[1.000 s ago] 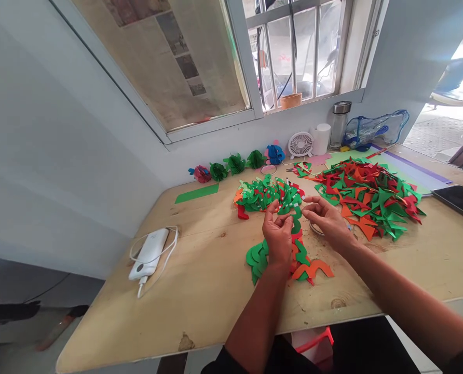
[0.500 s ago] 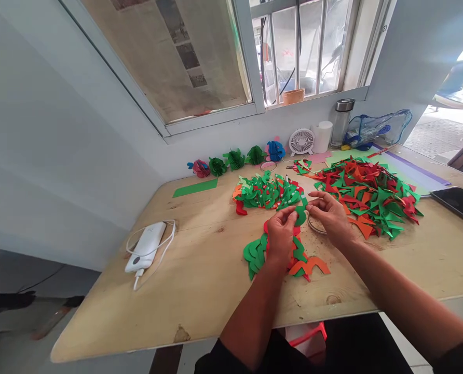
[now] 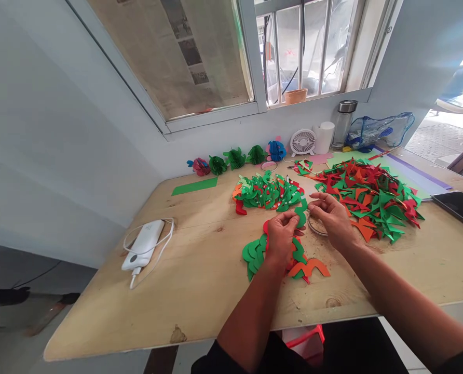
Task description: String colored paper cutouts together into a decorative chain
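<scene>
Nearest me, the orange paper arches (image 3: 317, 267) lie at the near right of a loose heap, with the green curved pieces (image 3: 254, 254) bunched at its left; I would keep my wrist off both so nothing gets dragged. Beyond them, my left hand (image 3: 282, 234) pinches the green paper piece (image 3: 301, 213) between thumb and fingers. That piece sits between my 2 hands, pointing away to the far side. My right hand (image 3: 335, 221) has its thumb and fingertips drawn nearly together at the paper's right edge; I cannot tell whether they grip it. I judge this to be fine fingertip work: a light, steady left pinch avoids creasing, while the right fingertips touch only the edge. The thin ring (image 3: 316, 232) lies just left of my right palm, so I would keep those fingers clear of it. Farther off, the pile of white-marked paper (image 3: 268, 191) is close to my paper's far end and could be nudged. The scrap heap (image 3: 371, 197) spreads to the right.
</scene>
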A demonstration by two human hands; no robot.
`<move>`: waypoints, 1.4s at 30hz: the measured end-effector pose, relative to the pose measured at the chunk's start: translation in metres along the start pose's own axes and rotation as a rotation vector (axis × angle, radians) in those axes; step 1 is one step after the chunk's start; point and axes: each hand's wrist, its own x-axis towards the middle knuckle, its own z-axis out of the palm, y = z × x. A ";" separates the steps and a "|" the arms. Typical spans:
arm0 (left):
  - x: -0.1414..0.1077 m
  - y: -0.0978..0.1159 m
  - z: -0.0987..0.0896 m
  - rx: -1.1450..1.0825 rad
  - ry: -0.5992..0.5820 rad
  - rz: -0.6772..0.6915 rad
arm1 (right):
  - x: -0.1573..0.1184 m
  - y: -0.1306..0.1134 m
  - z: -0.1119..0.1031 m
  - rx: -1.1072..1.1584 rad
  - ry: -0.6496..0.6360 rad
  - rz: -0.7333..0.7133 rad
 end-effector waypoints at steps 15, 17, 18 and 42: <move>0.003 0.002 -0.005 0.096 0.027 0.137 | -0.008 -0.005 0.005 -0.400 -0.260 -0.133; 0.003 0.002 -0.005 0.108 0.026 0.149 | -0.008 -0.002 0.004 -0.478 -0.264 -0.170; 0.004 0.001 -0.005 0.113 0.025 0.154 | -0.007 -0.001 0.003 -0.506 -0.264 -0.185; 0.001 0.001 -0.007 0.163 -0.030 0.172 | -0.008 0.000 0.004 -0.551 -0.253 -0.230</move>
